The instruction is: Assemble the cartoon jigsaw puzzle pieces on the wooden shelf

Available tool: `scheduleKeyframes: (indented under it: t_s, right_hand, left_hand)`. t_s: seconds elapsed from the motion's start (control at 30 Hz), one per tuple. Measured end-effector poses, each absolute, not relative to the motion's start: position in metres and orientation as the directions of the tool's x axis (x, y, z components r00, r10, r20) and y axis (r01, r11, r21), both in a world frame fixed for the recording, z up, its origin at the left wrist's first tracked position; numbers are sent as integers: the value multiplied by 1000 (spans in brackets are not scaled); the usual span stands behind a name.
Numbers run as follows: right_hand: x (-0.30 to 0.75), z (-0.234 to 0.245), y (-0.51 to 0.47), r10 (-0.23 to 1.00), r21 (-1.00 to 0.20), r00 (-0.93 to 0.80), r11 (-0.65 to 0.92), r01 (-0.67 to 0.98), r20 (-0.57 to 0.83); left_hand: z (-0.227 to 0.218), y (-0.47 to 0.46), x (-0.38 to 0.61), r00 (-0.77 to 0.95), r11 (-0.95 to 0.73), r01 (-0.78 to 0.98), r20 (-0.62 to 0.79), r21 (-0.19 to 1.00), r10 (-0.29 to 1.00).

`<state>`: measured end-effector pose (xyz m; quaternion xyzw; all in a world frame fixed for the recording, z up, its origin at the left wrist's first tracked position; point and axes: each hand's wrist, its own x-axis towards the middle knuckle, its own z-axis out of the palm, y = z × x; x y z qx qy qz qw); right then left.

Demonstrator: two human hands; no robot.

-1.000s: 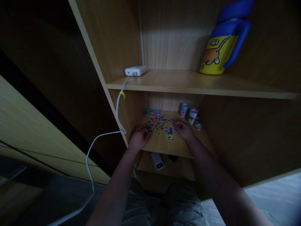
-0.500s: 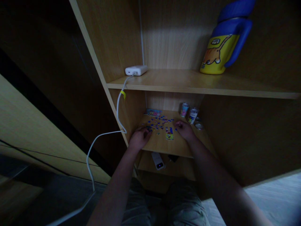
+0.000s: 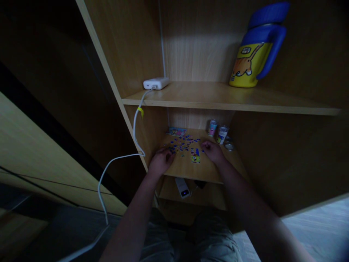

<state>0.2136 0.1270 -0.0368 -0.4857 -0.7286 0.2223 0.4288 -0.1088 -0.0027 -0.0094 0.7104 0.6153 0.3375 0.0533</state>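
Since the earlier frame the view shifts slightly; both hands stay on the lower shelf (image 3: 188, 171). The left hand (image 3: 160, 162) rests curled at the shelf's near-left edge; the right hand (image 3: 214, 152) lies opposite; whether either grip holds a piece cannot be told. Loose puzzle pieces (image 3: 181, 143) lie between them, beside an assembled patch (image 3: 195, 155). Behind stand two small tubs (image 3: 218, 131).

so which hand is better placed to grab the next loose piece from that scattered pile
Left, probably. The left hand rests at the near-left edge of the loose puzzle pieces, fingertips almost among them. The right hand sits to the right of the assembled patch, farther from the main scatter.
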Motion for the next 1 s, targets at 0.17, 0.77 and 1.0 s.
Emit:
scheduleKeyframes:
  t_s: [0.17, 0.77, 1.0]
  right_hand:
    - [211, -36, 128, 904, -755, -162, 420, 503, 395]
    - [209, -35, 135, 912, -772, -206, 410, 485, 355]
    - [208, -40, 139, 909, -755, -213, 417, 506, 359]
  left_hand:
    - [-4, -3, -105, 44, -258, 855, 433, 450, 900]
    - [9, 121, -56, 171, -300, 905, 386, 303, 906]
    - [-7, 127, -72, 128, -272, 900, 389, 341, 912]
